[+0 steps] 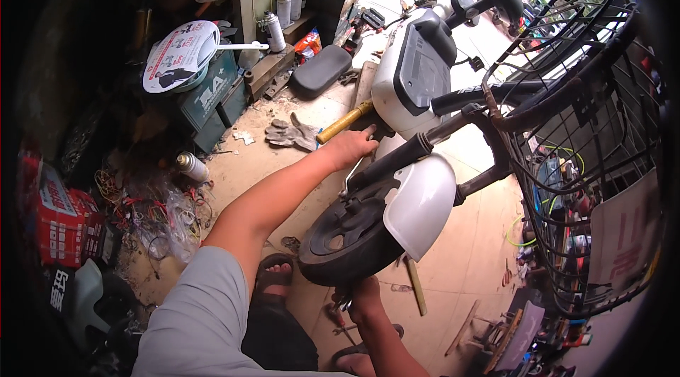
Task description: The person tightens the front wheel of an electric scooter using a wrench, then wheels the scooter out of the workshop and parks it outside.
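My left hand (352, 148) reaches to the far side of the front wheel (354, 232) of a white electric scooter. Its fingers are closed on a slim silver wrench (356, 173), whose lower end meets the wheel's hub area. Low on the near side of the tyre, my right hand (363, 297) is closed; a bit of shiny metal shows at its fingers, too hidden to name. Above the tyre sit a white mudguard (428, 200) and the black fork leg (393, 159). Just beyond my left hand is a yellow handle (345, 121).
A wire basket (567, 104) juts out at the right. Grey work gloves (292, 133) and a black seat pad (321, 71) lie on the floor. Spray cans (273, 31), a teal battery box (205, 104) and tangled wires (159, 210) are at left. A wooden stick (416, 286) lies near the wheel.
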Available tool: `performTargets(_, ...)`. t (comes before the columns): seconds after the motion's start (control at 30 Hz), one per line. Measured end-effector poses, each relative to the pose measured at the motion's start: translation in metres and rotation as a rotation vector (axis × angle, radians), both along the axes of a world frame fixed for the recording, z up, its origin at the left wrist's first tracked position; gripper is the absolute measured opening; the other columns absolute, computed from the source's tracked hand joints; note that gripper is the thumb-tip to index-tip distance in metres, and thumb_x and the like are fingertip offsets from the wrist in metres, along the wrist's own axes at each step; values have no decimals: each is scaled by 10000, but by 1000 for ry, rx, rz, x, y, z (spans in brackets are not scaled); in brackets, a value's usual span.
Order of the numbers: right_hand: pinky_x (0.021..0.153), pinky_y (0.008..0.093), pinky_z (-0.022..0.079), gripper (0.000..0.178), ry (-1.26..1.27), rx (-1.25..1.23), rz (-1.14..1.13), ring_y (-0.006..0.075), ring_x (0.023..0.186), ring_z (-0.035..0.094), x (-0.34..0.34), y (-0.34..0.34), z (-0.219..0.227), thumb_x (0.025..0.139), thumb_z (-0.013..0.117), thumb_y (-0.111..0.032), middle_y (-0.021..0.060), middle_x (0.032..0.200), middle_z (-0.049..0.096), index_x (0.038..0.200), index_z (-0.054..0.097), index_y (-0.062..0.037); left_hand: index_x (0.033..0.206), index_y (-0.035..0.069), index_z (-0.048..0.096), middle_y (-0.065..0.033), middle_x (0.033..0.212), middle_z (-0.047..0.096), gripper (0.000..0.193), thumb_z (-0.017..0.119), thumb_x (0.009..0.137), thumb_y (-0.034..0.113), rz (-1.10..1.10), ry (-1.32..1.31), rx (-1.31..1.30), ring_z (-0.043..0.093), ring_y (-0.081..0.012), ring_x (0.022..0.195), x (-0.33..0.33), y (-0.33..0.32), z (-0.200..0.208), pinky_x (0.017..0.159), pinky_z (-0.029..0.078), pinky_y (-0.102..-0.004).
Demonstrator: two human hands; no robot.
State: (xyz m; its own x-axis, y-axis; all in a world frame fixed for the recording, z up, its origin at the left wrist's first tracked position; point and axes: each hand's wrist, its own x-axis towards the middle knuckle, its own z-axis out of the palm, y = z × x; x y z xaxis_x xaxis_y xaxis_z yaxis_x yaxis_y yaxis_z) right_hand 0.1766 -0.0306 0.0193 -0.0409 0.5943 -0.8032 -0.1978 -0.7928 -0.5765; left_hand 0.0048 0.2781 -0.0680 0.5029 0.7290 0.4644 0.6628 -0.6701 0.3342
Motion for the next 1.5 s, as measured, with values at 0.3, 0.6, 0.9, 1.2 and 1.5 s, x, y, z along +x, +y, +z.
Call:
performTargets(0.3,459,360,399,167,-31,20,-109,218,501,540,-6,4,5,978,594,-124,99,666,591,884,642,5,1155,-33,621,-50,1018,629,347,439,862,-65,-252,-995,-740,616,-121,926,14,-17,97,844,513,-280)
performTargets(0.6,472,355,403,152,0,33,-91,189,543,563,-10,4,18,968,610,-143,63,674,577,862,627,-35,1184,-35,680,-157,1042,740,235,676,975,73,77,-725,-338,724,-223,927,-33,-211,177,839,561,-323)
performTargets(0.9,458,335,397,203,42,22,-59,205,516,519,-12,4,10,1014,573,-254,67,756,578,1086,583,-65,1426,-13,543,-212,1243,697,402,544,1037,88,242,-477,-786,708,-299,1122,-103,-283,50,946,555,-358)
performTargets(1.2,465,323,401,211,-14,69,-45,209,541,547,-4,-5,-11,1020,561,-243,82,772,596,1086,593,-44,1026,32,636,-201,892,711,116,573,948,89,-89,347,-717,689,-423,892,-76,-99,-72,759,544,-508)
performTargets(1.5,455,311,441,171,17,189,-25,187,581,600,4,-22,-53,972,657,-148,67,769,609,1071,561,-46,1000,47,607,-165,977,617,131,572,875,60,-147,224,-140,682,-386,884,-15,25,7,779,564,-480)
